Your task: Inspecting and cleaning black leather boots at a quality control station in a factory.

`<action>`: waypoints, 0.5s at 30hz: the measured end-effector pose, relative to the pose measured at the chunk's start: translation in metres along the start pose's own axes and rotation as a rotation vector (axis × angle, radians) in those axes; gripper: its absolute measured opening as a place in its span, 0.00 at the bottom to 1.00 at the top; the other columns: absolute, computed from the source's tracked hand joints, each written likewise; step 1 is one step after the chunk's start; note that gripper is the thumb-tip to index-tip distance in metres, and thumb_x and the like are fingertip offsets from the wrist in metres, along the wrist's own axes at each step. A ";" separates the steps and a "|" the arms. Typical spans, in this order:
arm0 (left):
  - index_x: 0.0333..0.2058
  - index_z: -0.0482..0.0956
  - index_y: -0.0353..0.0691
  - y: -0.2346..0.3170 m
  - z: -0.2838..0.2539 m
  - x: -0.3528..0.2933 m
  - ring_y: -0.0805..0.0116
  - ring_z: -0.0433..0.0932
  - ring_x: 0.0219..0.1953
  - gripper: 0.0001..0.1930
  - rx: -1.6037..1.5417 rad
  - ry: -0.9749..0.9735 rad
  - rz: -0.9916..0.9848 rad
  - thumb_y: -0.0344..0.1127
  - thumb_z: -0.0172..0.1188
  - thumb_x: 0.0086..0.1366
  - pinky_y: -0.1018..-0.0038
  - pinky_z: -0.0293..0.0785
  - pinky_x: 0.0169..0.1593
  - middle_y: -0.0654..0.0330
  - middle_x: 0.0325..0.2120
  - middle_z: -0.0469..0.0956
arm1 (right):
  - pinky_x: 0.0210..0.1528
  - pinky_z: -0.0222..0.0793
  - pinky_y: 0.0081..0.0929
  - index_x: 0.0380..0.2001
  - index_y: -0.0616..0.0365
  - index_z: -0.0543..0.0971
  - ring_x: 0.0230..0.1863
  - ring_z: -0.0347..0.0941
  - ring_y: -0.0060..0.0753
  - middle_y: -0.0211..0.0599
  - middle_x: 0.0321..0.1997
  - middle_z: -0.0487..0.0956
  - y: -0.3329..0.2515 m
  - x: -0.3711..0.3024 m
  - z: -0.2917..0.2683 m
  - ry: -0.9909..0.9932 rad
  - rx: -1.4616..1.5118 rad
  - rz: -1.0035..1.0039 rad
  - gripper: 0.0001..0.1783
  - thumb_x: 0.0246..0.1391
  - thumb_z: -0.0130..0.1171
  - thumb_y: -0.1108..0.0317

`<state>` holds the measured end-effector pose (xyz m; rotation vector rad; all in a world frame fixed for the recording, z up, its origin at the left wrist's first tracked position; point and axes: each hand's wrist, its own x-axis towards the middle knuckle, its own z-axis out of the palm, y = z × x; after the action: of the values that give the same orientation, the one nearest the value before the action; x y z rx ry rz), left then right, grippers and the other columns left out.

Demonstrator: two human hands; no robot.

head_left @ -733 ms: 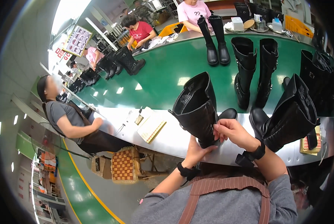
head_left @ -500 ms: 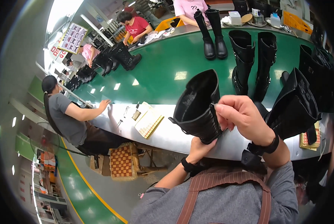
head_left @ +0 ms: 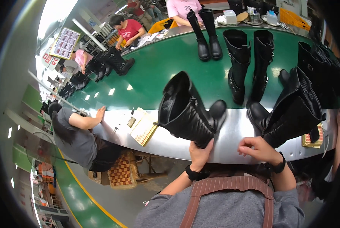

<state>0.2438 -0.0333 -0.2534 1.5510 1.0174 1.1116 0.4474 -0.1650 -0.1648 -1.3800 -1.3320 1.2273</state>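
Note:
A tall black boot [head_left: 192,117] with lacing down its front leans to the left at the steel table edge, its open top facing me and its toe to the right. My left hand [head_left: 201,154] is closed around the back of it, low on the shaft. Apart from that boot, my right hand [head_left: 259,149] is in the air with fingers curled in; whether they hold anything is hidden. Close beyond this hand stands a second black laced boot [head_left: 295,110], its shaft tilted right and toe pointing left.
Behind are buckled black boots [head_left: 238,64] and a plain tall pair [head_left: 209,38] on the green belt [head_left: 170,83]. Yellow patterned pads [head_left: 144,127] lie on the steel edge [head_left: 177,146]. A co-worker in grey [head_left: 77,133] sits at left; others work across the belt.
My right hand has left the boot's top edge and moved down toward me. The boot in my left hand has tipped and swung left, so its toe now shows.

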 end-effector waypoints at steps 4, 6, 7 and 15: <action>0.47 0.71 0.29 -0.002 -0.006 0.015 0.62 0.77 0.41 0.29 0.080 0.011 0.026 0.36 0.73 0.48 0.69 0.72 0.46 0.51 0.39 0.78 | 0.31 0.70 0.19 0.32 0.63 0.78 0.27 0.74 0.18 0.30 0.26 0.79 0.033 -0.070 -0.019 0.203 -0.040 0.205 0.10 0.56 0.57 0.65; 0.50 0.67 0.29 -0.001 -0.016 0.016 0.60 0.73 0.47 0.34 0.103 -0.030 -0.028 0.37 0.73 0.48 0.68 0.68 0.52 0.49 0.45 0.73 | 0.32 0.69 0.19 0.31 0.62 0.78 0.27 0.74 0.18 0.30 0.24 0.79 0.013 -0.093 -0.029 0.300 -0.182 0.267 0.08 0.54 0.59 0.67; 0.52 0.64 0.30 -0.003 -0.019 0.016 0.60 0.70 0.49 0.35 0.178 0.019 0.116 0.36 0.73 0.48 0.67 0.65 0.54 0.49 0.48 0.69 | 0.31 0.67 0.20 0.30 0.61 0.78 0.27 0.72 0.18 0.30 0.23 0.78 0.002 -0.101 -0.033 0.412 -0.286 0.243 0.06 0.51 0.61 0.70; 0.50 0.60 0.29 -0.003 -0.022 0.009 0.62 0.61 0.43 0.28 0.287 0.367 0.869 0.29 0.60 0.52 0.68 0.60 0.49 0.51 0.43 0.60 | 0.37 0.58 0.22 0.41 0.58 0.76 0.34 0.58 0.25 0.32 0.37 0.68 -0.067 -0.110 -0.048 1.345 -0.854 -0.643 0.28 0.39 0.72 0.55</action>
<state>0.2244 -0.0192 -0.2511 2.1602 0.7460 1.9625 0.4878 -0.2659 -0.0808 -1.5745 -1.0523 -0.7794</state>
